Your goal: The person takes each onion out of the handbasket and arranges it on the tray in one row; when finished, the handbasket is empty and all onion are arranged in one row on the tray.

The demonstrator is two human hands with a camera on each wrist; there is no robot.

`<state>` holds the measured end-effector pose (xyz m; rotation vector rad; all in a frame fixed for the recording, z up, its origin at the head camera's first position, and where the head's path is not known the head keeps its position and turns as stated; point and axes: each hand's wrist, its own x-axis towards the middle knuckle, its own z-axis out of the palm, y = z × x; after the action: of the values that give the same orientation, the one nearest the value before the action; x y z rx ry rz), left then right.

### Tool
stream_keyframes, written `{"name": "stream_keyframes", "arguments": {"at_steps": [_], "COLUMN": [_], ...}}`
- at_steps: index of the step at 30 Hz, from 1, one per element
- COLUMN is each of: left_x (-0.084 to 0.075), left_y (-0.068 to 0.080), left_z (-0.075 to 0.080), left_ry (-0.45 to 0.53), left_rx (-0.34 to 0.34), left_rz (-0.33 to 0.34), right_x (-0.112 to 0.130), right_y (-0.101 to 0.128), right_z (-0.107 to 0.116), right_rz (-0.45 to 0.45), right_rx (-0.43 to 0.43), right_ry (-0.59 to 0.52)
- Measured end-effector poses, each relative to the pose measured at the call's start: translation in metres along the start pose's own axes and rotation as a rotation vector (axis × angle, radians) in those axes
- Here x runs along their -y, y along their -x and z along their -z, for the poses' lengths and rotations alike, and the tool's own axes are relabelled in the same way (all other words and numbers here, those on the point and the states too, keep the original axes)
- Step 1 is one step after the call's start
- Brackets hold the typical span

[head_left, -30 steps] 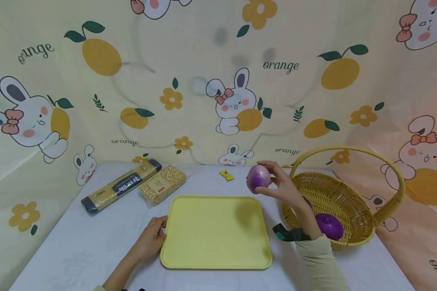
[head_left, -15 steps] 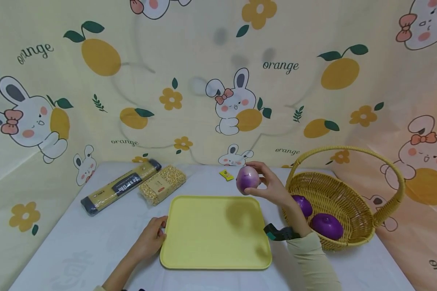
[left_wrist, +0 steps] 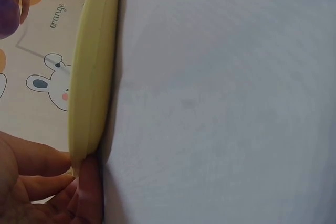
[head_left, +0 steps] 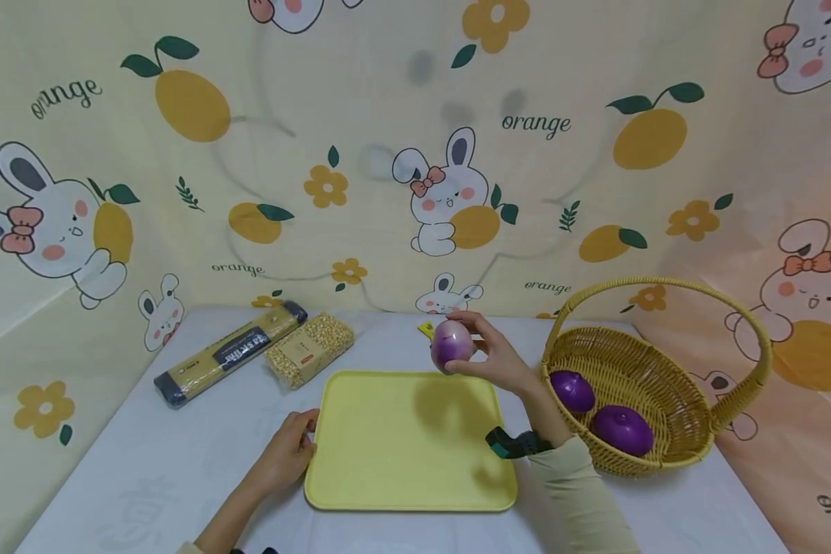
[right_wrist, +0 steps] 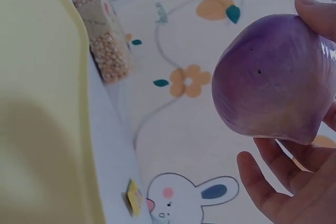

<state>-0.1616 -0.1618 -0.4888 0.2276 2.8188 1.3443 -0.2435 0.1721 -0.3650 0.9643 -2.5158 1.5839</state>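
Note:
My right hand (head_left: 495,358) holds a purple-and-white onion (head_left: 450,348) above the far right part of a yellow tray (head_left: 388,462). In the right wrist view the onion (right_wrist: 273,80) sits between the thumb and curled fingers, its pointed end toward the fingers. At the tray's left edge, my left hand (head_left: 287,454) pinches the rim; in the left wrist view thumb and fingers of this hand (left_wrist: 42,182) meet on the tray's rim (left_wrist: 94,66). Two darker purple onion-like pieces, a smaller one (head_left: 572,391) and a larger one (head_left: 623,431), lie in the wicker basket (head_left: 672,385).
Behind the tray on the left lie a long dark-ended pack of noodles (head_left: 231,354) and a clear bag of yellow kernels (head_left: 310,350). A small yellow packet (head_left: 425,328) is partly hidden behind the onion. The basket's tall handle (head_left: 665,283) arches on the right.
My right hand has carried the onion leftward, away from the basket and over the tray's far edge. The smaller purple piece in the basket is now uncovered. My left hand stays put.

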Motion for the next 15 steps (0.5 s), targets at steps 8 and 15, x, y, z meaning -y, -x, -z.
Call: {"name": "stream_keyframes", "arguments": {"at_steps": [8, 15], "left_x": [0.001, 0.001], "left_y": [-0.001, -0.001], "left_z": [-0.001, 0.0], "left_ry": [-0.008, -0.007], "left_rx": [-0.001, 0.002], "left_rz": [-0.005, 0.0], "right_x": [-0.003, -0.004], "right_y": [-0.006, -0.011], "right_z": [-0.013, -0.026], "right_rz": [0.021, 0.035], "right_rx": [0.039, 0.056], "right_ry": [-0.019, -0.037]}}
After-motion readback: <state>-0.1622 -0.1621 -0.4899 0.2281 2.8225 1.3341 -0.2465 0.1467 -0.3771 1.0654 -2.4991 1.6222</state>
